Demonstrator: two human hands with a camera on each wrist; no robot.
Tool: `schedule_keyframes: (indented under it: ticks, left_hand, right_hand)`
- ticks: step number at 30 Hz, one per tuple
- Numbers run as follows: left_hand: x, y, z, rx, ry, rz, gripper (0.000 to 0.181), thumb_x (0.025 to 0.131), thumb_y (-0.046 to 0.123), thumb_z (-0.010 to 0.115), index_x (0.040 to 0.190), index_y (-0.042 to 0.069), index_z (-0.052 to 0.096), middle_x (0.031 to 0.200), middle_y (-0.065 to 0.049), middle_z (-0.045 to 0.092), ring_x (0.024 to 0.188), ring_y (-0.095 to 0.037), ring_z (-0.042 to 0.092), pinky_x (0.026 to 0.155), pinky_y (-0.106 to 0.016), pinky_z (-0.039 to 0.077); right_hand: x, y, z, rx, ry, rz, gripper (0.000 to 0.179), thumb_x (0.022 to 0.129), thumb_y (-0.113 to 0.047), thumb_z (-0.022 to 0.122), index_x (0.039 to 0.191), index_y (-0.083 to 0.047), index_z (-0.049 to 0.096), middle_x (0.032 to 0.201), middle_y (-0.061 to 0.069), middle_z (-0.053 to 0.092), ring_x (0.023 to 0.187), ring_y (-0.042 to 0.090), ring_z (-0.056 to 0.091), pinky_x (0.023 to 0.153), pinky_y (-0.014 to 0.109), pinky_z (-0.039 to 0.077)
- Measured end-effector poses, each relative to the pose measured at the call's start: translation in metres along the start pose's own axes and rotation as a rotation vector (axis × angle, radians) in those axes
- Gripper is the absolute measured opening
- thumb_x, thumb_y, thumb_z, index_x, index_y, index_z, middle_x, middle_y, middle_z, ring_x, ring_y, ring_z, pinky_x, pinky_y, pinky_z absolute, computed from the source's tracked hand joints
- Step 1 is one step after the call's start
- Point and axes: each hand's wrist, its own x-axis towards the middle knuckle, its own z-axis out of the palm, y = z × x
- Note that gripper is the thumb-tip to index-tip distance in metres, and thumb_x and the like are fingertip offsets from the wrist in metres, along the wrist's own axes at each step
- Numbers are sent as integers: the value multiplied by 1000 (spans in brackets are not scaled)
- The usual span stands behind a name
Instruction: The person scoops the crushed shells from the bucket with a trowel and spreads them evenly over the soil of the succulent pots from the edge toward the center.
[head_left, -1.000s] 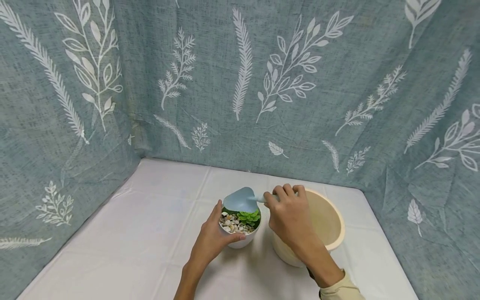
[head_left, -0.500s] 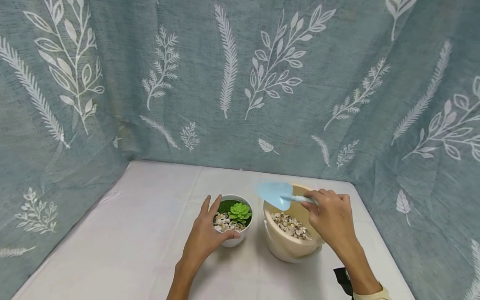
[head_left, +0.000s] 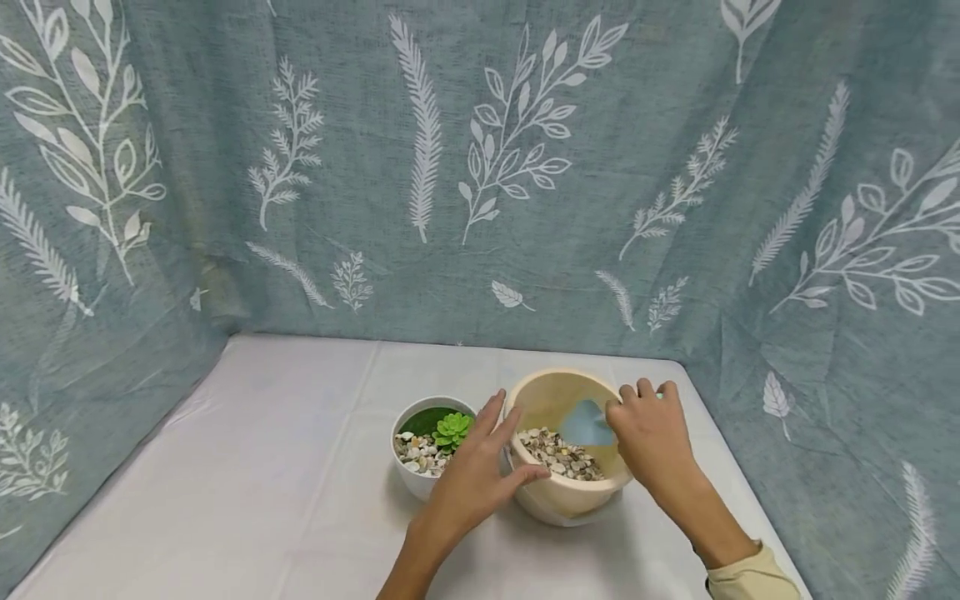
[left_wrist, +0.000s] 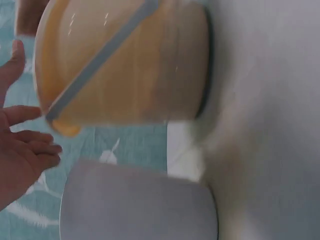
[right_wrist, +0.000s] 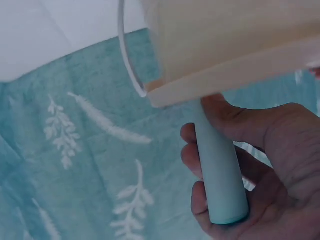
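My right hand (head_left: 651, 429) grips the handle of a light blue trowel (right_wrist: 220, 170), whose blade dips inside a cream bucket (head_left: 567, 497). Small pebbles (head_left: 558, 454) lie in the bottom of that bucket, just left of the blade. At the bucket's near left rim is my left hand (head_left: 474, 479), fingers spread and straight; the left wrist view shows them close to the rim, and I cannot tell whether they touch. Left of the bucket stands a white pot (head_left: 408, 479) holding pale stones and a green succulent (head_left: 453, 431). The left hand partly covers this pot.
Both containers stand on a white-covered table (head_left: 285, 467). Blue-green cloth (head_left: 360, 167) with white leaf prints hangs behind and at both sides. The bucket has a pale carrying handle (left_wrist: 100, 60) hanging down its side.
The right hand has carried the trowel from over the white pot rightwards and down into the bucket. My left hand has left the pot's side and shifted right to the bucket's rim.
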Motion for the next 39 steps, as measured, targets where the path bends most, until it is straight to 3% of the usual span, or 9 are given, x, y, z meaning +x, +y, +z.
schedule_keyframes:
  ticks: [5,10,19,25,29,31,34,37,39]
  left_hand:
    - [0,3,11,43,-65,-52,97,86,62,75,158,4,44,172,-23,24,156,-48,31,119,-62,41]
    - [1,6,13,18,-64,-87,98,83,62,77,157,4,47,172,-22,25,153,-53,33,119,-64,41]
    - [0,5,14,-3,-35,-67,96,81,57,81,153,2,51,171,-22,27,157,-42,34,122,-54,41]
    - [1,5,13,-11,-43,-73,92,82,56,80,153,4,53,171,-22,28,156,-41,35,120,-53,44]
    - [1,5,13,-2,-39,-70,91,82,56,79,152,4,54,170,-23,29,155,-42,37,118,-52,46]
    - [1,4,12,1,-36,-65,90,82,56,79,152,4,54,170,-23,29,155,-42,37,118,-52,46]
    - [0,4,12,1,-34,-57,91,83,55,79,152,2,53,170,-23,29,154,-44,38,117,-53,47]
    - [0,4,12,-3,-43,-55,91,83,56,78,152,2,53,170,-24,29,154,-44,38,116,-54,47]
    - [0,5,12,-8,-49,-59,91,83,56,78,153,3,53,171,-24,28,154,-44,38,117,-54,47]
  right_hand:
    - [10,-16,10,-89,-29,-101,28,80,-4,86,60,-10,68,62,8,57,64,27,56,70,42,50]
    - [13,-25,21,-158,-37,-131,32,81,-7,85,57,-11,66,56,6,53,57,22,50,63,34,41]
    - [23,-27,29,-109,-167,-127,26,80,-6,85,61,-15,70,60,4,66,58,23,56,65,36,46]
    - [20,-25,38,105,-224,-42,33,72,-3,86,57,-15,59,57,2,61,53,23,58,59,43,52]
    - [16,-24,44,301,-217,13,48,72,0,81,49,-20,44,48,-9,37,46,11,35,49,34,37]
    - [15,-23,44,393,-217,38,48,74,0,80,48,-21,46,48,-12,31,49,8,26,51,29,28]
    - [14,-22,43,494,-235,76,38,76,-3,81,49,-21,60,47,-14,44,50,6,28,54,27,28]
    - [12,-21,37,520,-268,121,23,79,-7,82,60,-19,75,59,-11,67,51,5,43,58,31,40]
    - [11,-19,32,527,-289,146,19,81,-7,79,66,-18,78,65,-7,72,53,8,48,61,34,43]
